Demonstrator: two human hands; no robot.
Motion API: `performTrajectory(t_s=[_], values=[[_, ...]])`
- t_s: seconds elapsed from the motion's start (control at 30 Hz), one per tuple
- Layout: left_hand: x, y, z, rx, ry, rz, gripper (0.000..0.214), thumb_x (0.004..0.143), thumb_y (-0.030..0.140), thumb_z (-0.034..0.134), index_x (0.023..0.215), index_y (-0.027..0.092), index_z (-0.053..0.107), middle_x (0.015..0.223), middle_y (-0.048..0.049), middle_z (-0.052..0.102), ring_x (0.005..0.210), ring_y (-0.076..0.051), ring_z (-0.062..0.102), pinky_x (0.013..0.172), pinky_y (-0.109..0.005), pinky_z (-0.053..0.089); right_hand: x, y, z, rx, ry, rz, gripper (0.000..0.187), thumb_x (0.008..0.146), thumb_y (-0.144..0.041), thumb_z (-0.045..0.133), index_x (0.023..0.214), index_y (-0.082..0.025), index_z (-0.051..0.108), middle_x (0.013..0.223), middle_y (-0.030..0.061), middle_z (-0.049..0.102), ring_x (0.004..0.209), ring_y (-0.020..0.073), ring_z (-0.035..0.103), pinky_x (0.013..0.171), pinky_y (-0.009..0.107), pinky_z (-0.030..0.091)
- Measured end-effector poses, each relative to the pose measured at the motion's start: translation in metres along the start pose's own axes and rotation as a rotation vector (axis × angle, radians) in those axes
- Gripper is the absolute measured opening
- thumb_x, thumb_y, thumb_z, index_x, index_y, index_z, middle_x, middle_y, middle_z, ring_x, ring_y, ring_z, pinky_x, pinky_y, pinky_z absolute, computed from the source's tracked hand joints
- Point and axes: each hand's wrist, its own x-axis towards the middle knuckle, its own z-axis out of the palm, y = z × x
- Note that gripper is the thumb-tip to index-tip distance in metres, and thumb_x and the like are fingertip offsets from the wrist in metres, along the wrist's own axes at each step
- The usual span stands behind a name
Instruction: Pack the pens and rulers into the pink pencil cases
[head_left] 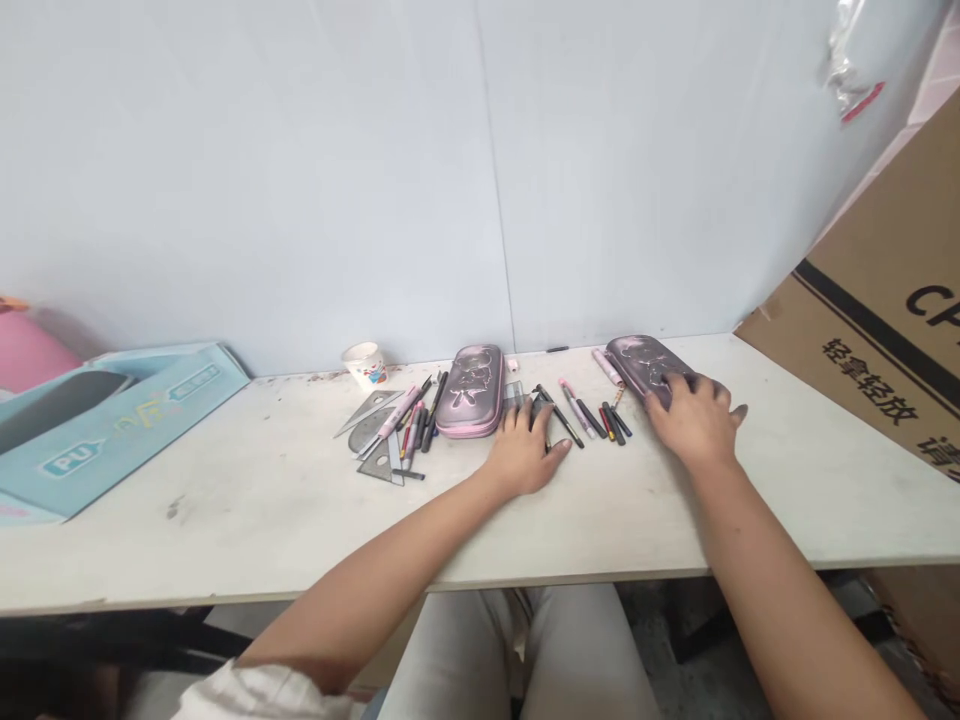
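Two pink-purple pencil cases lie on a white table [262, 500]. My left hand [525, 450] rests flat, fingers stretched out, just right of the left case [470, 390], its fingertips on a clear ruler and dark pens [559, 415]. Over the near end of the right case [645, 365] lies my right hand [697, 420], fingers spread and touching it. A row of pens and markers [600, 415] sits between my two hands.
Left of the cases lie set squares, a protractor and more pens [394, 430]. A small paper cup [365, 363] stands by the wall. A light blue box [97, 425] fills the table's left end, and a brown cardboard box [877, 340] leans at the right.
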Motion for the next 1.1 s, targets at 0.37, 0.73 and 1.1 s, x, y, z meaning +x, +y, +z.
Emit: performTrajectory(t_s=[0.37, 0.73, 1.1], values=[[0.069, 0.035, 0.026, -0.091, 0.067, -0.122, 0.077, 0.078, 0.068, 0.028, 0.138, 0.02, 0.026, 0.145, -0.0182, 0.027, 0.132, -0.038, 0.023, 0.104, -0.058, 0.015, -0.011, -0.021, 0.003, 0.037, -0.111, -0.144, 0.048, 0.085, -0.049, 0.037, 0.121, -0.024, 0.054, 0.129, 0.0159, 0.046, 0.12, 0.0352, 0.034, 0.083, 0.058, 0.038], [0.051, 0.015, -0.011, -0.042, 0.177, 0.038, 0.063, 0.083, 0.053, 0.036, 0.135, 0.018, 0.029, 0.142, -0.0158, 0.032, 0.134, -0.031, 0.021, 0.107, -0.057, 0.011, -0.01, -0.016, 0.005, 0.017, -0.008, -0.23, 0.044, 0.086, -0.046, 0.039, 0.116, -0.019, 0.058, 0.122, 0.0145, 0.052, 0.115, 0.0315, 0.042, 0.092, 0.052, 0.036], [-0.016, -0.069, -0.035, -0.034, 0.298, -0.325, 0.055, 0.086, 0.044, 0.037, 0.125, 0.006, 0.042, 0.127, -0.0244, 0.045, 0.115, -0.032, 0.047, 0.095, -0.045, 0.036, -0.033, -0.119, 0.004, 0.37, -0.347, -0.533, 0.045, 0.088, -0.04, 0.036, 0.122, -0.013, 0.048, 0.12, 0.0136, 0.056, 0.112, 0.0264, 0.051, 0.094, 0.038, 0.038]])
